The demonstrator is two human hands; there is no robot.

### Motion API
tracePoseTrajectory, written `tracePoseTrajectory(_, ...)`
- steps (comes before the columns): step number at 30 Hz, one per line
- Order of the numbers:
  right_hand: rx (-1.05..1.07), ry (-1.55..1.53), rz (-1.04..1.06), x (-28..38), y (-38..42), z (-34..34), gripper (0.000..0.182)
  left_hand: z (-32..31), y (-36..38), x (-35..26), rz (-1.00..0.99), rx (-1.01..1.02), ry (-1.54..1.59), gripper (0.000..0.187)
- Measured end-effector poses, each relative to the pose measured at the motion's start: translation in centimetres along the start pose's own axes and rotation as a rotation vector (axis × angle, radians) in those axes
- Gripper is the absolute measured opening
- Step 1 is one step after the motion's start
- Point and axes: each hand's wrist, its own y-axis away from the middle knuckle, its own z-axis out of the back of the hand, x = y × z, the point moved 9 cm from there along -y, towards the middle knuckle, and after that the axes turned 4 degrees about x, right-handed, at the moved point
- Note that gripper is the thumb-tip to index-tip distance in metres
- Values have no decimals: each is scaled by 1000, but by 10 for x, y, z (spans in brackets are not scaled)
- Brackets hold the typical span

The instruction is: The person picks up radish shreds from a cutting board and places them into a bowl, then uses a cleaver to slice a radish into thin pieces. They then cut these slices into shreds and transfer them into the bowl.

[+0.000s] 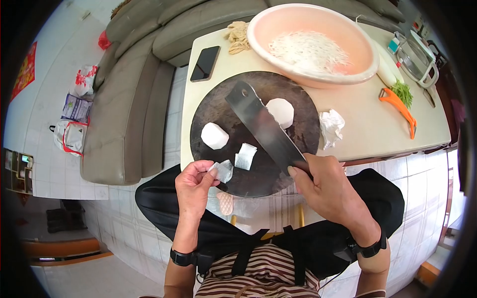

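Observation:
My right hand (328, 186) is closed round the handle of a cleaver (266, 126), whose dark blade lies slanted over the round dark chopping board (298, 99). Between the thumb and fingers of my left hand (195, 186) is a small whitish piece of tissue (222, 171), at the board's lower left edge. A second folded whitish piece (245, 156) lies on the board just right of it. One white peeled chunk (214, 136) sits on the board's left side. Another white chunk (280, 112) is beyond the blade, which partly covers it.
On the table (367, 114) are a pink basin (258, 44) of white shreds, a phone (205, 63), a cloth (238, 37), crumpled tissue (331, 128), an orange peeler (399, 110), a white radish (386, 70) and a clear-lidded pot (416, 59). A grey sofa (119, 114) stands left.

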Motion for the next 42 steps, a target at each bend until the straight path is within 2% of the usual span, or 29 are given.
tracePoseTrajectory(6, 14, 5, -8, 4, 1, -1, 25, 2, 0, -4, -21, -68, -172, 16)
tracePoseTrajectory(13, -10, 43, 43, 4, 2, -3, 26, -2, -2, -4, 13, -39, -105, 17)
tracePoseTrajectory(22, 22, 46, 2, 0, 4, -6, 25, -8, -8, -1, 18, -40, -205, 18)
tracePoseTrajectory(25, 5, 149, 90, 8, 4, -6, 22, -10, -11, -6, -21, -37, -308, 20)
tracePoseTrajectory(27, 10, 155, 90, 7, 5, -7, 22, -22, -8, -38, -261, -12, -680, 23)
tracePoseTrajectory(31, 18, 160, 88, 4, 5, -6, 22, -22, -4, -45, -208, 0, -776, 26)
tracePoseTrajectory(36, 24, 131, 60, 3, 6, -7, 22, -30, -8, -48, -210, 143, -958, 22)
tracePoseTrajectory(40, 33, 105, 43, -3, 7, -10, 22, -32, -17, -44, -154, 227, -938, 18)
tracePoseTrajectory(42, 24, 123, 55, -2, 7, -9, 21, -27, -18, -34, -9, 223, -812, 17)
